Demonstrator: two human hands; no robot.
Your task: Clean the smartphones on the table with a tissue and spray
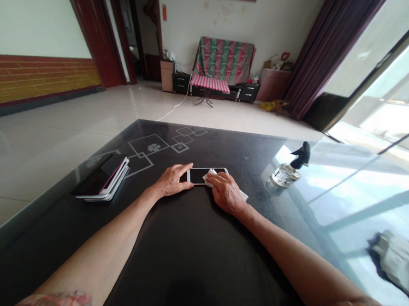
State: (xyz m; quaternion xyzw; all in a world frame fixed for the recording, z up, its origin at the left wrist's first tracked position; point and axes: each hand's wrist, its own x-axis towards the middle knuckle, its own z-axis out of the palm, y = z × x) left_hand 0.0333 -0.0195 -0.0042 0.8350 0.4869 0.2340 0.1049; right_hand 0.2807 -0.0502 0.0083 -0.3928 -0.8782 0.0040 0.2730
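Observation:
A smartphone [198, 176] with a white frame and dark screen lies flat on the black table, its long side running left to right. My left hand [172, 180] grips the phone's left end, thumb at the near edge and fingers at the far edge. Over the right part of the screen, my right hand [226, 191] presses a white tissue [210, 172] against the glass. The tissue is bunched under the fingers, and a corner of it sticks out beside the palm. The right fingertips are partly hidden by the hand.
To the left is a stack of phones or tablets [104, 181]. A clear spray bottle [286, 174] with a black trigger head stands on the right. Crumpled grey cloth [403, 263] lies at the lower right. The glossy tabletop [182, 246] carries a pale square pattern near its far edge.

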